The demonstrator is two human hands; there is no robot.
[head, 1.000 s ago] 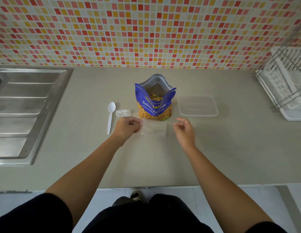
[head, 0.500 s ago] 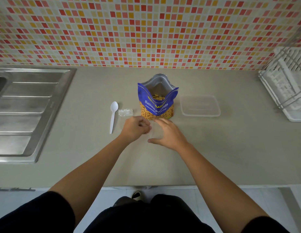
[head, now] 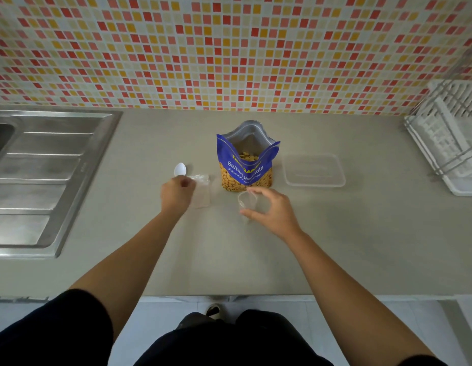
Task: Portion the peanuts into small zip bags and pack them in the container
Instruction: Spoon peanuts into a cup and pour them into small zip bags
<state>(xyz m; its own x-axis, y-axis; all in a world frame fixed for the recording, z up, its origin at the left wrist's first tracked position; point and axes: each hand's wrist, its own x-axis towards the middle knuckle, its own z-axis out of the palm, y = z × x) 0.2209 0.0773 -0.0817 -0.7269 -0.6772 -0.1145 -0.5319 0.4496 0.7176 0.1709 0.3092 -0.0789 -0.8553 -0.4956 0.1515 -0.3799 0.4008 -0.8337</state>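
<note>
Head view: right hand (head: 272,211) fingers curled around an opened zip bag (head: 247,200), ready for filling; left hand (head: 177,194) closed over the spoon (head: 180,170), seemingly gripping it.

spoon (head: 180,169) handle hidden under left hand (head: 177,194) | grip unclear | dish rack (head: 451,138) cut off right

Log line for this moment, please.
left hand: on white spoon | right hand: holds open zip bag | peanut bag: open, upright | container: no bags
</note>
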